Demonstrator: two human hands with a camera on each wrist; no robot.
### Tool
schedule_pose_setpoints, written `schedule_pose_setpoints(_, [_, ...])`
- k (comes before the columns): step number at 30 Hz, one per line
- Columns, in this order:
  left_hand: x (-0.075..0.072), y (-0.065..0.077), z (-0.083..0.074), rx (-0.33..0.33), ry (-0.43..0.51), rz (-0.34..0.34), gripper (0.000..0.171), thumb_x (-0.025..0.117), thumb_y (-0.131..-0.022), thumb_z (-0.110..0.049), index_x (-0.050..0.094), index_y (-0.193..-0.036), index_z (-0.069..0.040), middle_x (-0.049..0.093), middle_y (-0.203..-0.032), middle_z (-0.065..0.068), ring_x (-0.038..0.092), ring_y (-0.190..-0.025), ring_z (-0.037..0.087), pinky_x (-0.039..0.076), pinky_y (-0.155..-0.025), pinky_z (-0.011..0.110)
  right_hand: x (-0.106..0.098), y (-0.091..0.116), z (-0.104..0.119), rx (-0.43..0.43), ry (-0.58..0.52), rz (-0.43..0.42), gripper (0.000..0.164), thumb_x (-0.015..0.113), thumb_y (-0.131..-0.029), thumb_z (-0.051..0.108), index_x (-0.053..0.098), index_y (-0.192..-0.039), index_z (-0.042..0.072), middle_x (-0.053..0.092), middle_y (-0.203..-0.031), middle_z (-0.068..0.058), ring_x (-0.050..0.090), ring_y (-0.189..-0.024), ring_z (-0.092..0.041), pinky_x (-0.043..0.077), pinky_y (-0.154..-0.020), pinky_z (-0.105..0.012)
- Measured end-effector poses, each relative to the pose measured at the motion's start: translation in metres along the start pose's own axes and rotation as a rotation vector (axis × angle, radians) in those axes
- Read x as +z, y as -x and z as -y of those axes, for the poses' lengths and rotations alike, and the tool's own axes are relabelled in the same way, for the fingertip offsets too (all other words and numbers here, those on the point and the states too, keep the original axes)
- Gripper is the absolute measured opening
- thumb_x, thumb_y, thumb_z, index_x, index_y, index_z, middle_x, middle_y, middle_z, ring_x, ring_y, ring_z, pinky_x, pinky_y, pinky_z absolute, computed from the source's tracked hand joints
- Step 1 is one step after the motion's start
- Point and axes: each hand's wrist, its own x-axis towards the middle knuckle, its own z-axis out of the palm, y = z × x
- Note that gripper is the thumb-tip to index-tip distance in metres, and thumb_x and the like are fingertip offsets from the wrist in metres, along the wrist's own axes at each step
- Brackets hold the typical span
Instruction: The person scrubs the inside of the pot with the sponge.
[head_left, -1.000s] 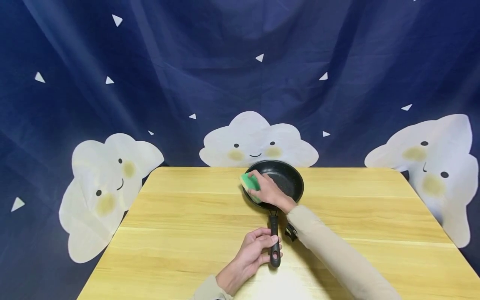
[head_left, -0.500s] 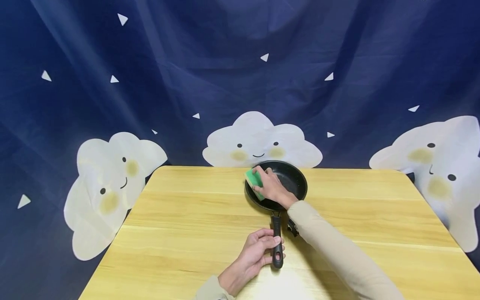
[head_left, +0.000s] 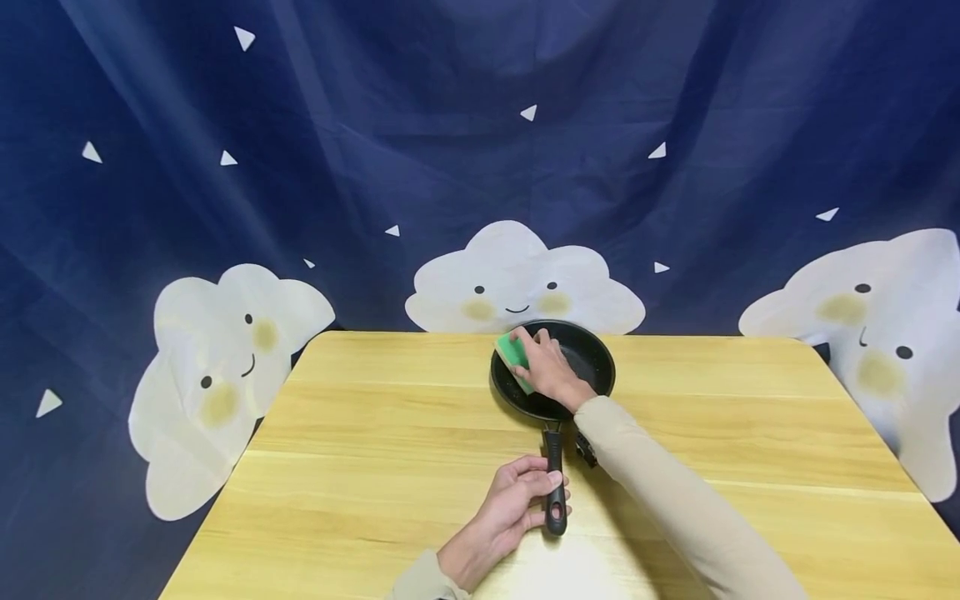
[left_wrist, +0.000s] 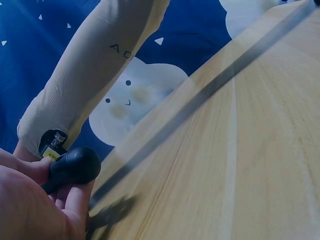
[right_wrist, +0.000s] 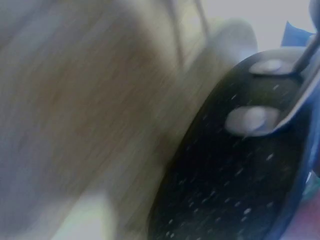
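A black frying pan [head_left: 592, 367] is near the far side of the table in the head view, its handle [head_left: 554, 446] pointing toward me. My left hand [head_left: 504, 508] grips that handle, thumb on top and fingers beneath; the left wrist view shows the rounded handle end [left_wrist: 77, 165] close up. Inside the pan, my right hand [head_left: 549, 368] holds a green-and-yellow sponge [head_left: 512, 350] against the left inner wall. The right wrist view is blurred and shows the pan's speckled outer side [right_wrist: 215, 185] with a riveted handle bracket [right_wrist: 252, 120]; the sponge is mostly hidden there.
The pan is over a light wooden table [head_left: 360, 467]. A dark blue curtain [head_left: 450, 167] with white clouds hangs behind the table's far edge. Under the right sleeve [head_left: 660, 492] sits a small black device [head_left: 586, 450] at the wrist.
The sponge in my right hand has slid up along the pan's left wall, away from me and slightly right. My left hand keeps its grip on the handle. The head view shifted slightly.
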Motion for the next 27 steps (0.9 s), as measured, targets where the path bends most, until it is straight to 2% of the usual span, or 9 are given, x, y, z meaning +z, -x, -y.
schedule_pose_setpoints(10, [0.0,-0.001,0.001,-0.004,0.001,-0.009,0.023,0.069,-0.094,0.0,0.06,-0.114,0.006,0.072,-0.097,0.014,0.07,-0.084,0.022,0.063,-0.082,0.05,0.0,0.001,-0.008,-0.03,0.077,-0.041,0.049,0.073,-0.097,0.019,0.049,-0.14,0.019,0.046,-0.121,-0.021,0.049,-0.102,-0.039,0.057,-0.077,-0.054])
schedule_pose_setpoints(17, [0.0,-0.001,0.001,-0.002,0.006,-0.013,0.023,0.069,-0.094,0.001,0.06,-0.114,0.006,0.072,-0.097,0.015,0.07,-0.084,0.023,0.062,-0.083,0.052,-0.005,-0.001,-0.014,-0.011,0.127,-0.034,0.048,0.07,-0.099,0.019,0.047,-0.14,0.022,0.046,-0.122,-0.021,0.048,-0.101,-0.039,0.056,-0.07,-0.055])
schedule_pose_setpoints(27, [0.0,-0.002,0.001,-0.008,0.011,-0.011,0.022,0.07,-0.093,0.0,0.06,-0.113,0.005,0.072,-0.097,0.014,0.07,-0.085,0.023,0.062,-0.085,0.052,-0.007,0.0,-0.022,0.003,0.263,-0.062,0.043,0.072,-0.098,0.023,0.054,-0.137,0.023,0.048,-0.119,-0.021,0.049,-0.099,-0.04,0.055,-0.067,-0.056])
